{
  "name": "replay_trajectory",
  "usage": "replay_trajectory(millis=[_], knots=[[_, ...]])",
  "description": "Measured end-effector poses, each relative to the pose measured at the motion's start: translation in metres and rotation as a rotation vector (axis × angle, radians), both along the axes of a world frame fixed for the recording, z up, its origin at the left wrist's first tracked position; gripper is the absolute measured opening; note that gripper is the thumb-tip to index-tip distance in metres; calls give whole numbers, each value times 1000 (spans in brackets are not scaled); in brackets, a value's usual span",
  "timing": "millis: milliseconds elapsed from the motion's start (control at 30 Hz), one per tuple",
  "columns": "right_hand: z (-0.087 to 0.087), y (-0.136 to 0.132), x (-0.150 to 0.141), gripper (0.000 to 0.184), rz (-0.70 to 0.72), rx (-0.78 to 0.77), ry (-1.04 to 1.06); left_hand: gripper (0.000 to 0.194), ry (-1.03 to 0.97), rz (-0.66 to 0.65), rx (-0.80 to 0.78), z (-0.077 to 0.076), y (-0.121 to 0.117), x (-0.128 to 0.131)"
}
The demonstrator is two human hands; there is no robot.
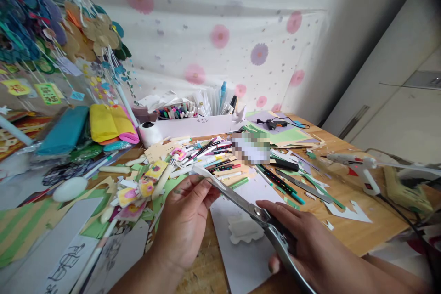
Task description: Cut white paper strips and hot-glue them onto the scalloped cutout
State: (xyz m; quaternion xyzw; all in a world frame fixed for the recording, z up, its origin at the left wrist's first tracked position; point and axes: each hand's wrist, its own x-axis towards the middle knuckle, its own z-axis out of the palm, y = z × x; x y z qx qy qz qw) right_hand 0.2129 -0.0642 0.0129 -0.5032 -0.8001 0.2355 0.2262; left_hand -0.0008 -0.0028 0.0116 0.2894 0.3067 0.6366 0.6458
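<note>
My right hand (303, 234) grips a large pair of metal scissors (248, 206), its fingers around the handles. The blades point up and left, toward my other hand. Between the thumb and fingers of my left hand (188, 220) is a small piece of white paper (203, 173). The scissor tips lie against this paper at my left fingertips; whether the blades are fully closed there is hard to see. Below the scissors, a cream paper piece with a wavy edge (244, 229) rests on a white sheet (237, 264).
Markers and pens (220, 161) lie scattered behind my hands with paper scraps. A white glue gun (361, 170) with a cord stands at right, and a black one (275, 124) further back. A white pen box (196, 125) stands by the wall. Hanging crafts (103, 32) fill the left.
</note>
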Motion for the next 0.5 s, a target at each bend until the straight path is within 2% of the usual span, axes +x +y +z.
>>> replay_trajectory(millis=[233,400,500], knots=[[-1,-1,0,55,-20,-9,11,9,-16,-14,19,4,-1,1],[-3,-1,-1,44,-28,-69,42,10,-38,-19,-7,4,-2,1],[1,-1,-1,49,9,-110,54,10,-43,-17,-21,4,-2,1]])
